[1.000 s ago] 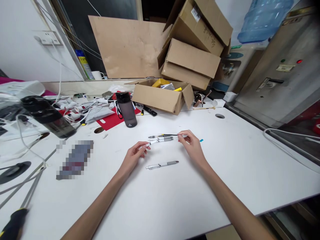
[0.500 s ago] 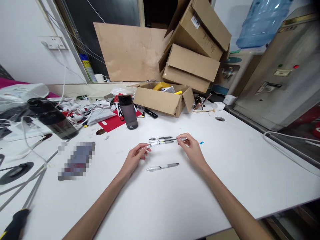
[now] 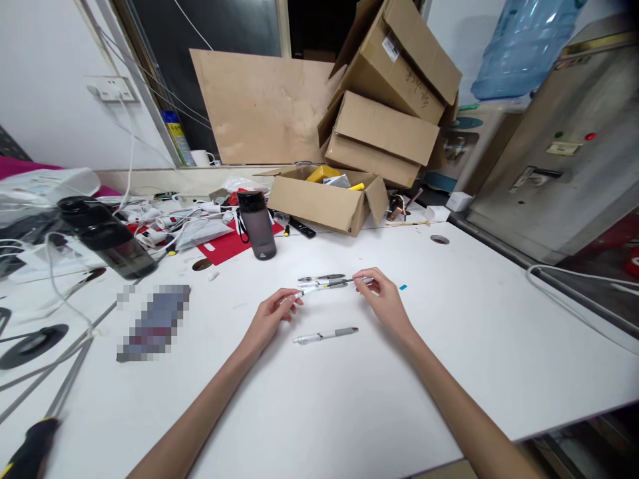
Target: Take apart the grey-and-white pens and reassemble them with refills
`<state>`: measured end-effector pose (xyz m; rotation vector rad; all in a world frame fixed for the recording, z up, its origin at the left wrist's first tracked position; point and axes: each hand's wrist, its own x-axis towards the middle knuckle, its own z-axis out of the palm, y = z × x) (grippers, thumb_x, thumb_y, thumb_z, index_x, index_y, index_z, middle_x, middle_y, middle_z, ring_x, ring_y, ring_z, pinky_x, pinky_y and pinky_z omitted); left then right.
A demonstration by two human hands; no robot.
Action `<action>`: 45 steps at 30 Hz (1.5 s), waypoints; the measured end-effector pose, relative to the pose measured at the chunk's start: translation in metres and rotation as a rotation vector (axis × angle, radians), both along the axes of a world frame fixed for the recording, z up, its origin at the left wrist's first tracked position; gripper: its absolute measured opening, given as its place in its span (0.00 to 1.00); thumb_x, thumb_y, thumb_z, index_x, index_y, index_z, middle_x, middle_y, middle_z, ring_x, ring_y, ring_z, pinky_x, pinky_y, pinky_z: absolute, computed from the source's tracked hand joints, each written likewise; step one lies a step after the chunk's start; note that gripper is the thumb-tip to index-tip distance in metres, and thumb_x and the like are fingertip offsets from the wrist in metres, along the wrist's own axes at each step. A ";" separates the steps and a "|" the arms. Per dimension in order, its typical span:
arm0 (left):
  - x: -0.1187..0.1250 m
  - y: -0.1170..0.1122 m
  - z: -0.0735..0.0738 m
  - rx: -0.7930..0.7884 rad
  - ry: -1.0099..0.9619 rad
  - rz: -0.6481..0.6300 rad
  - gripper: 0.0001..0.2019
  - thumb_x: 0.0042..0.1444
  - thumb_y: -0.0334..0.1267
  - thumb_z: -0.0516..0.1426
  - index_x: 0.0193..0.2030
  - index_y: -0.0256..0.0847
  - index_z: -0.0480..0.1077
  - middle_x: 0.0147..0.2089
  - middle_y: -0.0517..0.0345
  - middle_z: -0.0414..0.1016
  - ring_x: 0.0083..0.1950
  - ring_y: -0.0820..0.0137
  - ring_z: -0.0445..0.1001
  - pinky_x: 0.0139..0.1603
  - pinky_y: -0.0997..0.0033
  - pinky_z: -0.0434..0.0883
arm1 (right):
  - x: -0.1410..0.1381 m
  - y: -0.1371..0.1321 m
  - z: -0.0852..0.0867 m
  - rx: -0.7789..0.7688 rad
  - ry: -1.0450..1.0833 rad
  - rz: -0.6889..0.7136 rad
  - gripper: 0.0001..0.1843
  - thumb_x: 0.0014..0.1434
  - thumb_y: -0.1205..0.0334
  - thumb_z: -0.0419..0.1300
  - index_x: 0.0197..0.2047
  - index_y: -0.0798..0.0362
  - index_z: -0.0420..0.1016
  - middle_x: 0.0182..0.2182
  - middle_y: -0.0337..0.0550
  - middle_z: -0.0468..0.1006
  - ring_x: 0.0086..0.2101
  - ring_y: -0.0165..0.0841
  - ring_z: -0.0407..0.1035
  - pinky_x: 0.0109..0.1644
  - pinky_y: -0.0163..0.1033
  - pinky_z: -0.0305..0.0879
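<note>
A grey and white pen (image 3: 323, 287) is held level between my two hands, just above the white table (image 3: 349, 399). My left hand (image 3: 272, 315) pinches its white end, and my right hand (image 3: 383, 298) pinches the other end. Two more pens lie on the table. One dark pen (image 3: 322, 277) rests just beyond the held one. Another grey and clear pen (image 3: 325, 334) lies nearer to me, between my wrists. A small blue scrap (image 3: 402, 287) sits right of my right hand.
A dark water bottle (image 3: 256, 224) stands behind the pens, another bottle (image 3: 106, 237) lies at the left. An open cardboard box (image 3: 327, 195) and stacked boxes (image 3: 394, 100) fill the back. Cables and chargers (image 3: 164, 219) clutter the back left. A screwdriver handle (image 3: 27, 447) is at the near left.
Both hands keep their hold on the pen's ends. The hands and pen have barely shifted; the view itself moved slightly.
</note>
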<state>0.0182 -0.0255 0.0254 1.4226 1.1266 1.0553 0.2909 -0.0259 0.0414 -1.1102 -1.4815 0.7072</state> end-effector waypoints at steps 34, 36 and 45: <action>0.005 -0.005 -0.001 0.084 0.099 -0.119 0.15 0.62 0.48 0.59 0.51 0.44 0.76 0.48 0.52 0.81 0.39 0.66 0.75 0.41 0.68 0.72 | -0.009 -0.001 -0.007 -0.240 0.051 0.175 0.24 0.66 0.40 0.52 0.38 0.51 0.77 0.38 0.44 0.81 0.38 0.37 0.77 0.50 0.43 0.68; 0.004 -0.004 0.001 0.091 0.090 -0.104 0.16 0.63 0.48 0.59 0.52 0.43 0.76 0.49 0.52 0.80 0.39 0.66 0.74 0.41 0.69 0.72 | -0.004 0.003 -0.008 -0.249 0.087 0.123 0.21 0.64 0.41 0.56 0.41 0.50 0.77 0.39 0.44 0.81 0.41 0.38 0.78 0.52 0.44 0.68; -0.002 -0.003 0.004 0.097 0.092 -0.051 0.17 0.63 0.49 0.59 0.52 0.43 0.75 0.49 0.50 0.80 0.41 0.65 0.74 0.40 0.69 0.71 | 0.004 0.008 -0.002 -0.168 0.213 0.075 0.20 0.58 0.42 0.64 0.41 0.51 0.75 0.35 0.46 0.82 0.34 0.38 0.77 0.44 0.44 0.72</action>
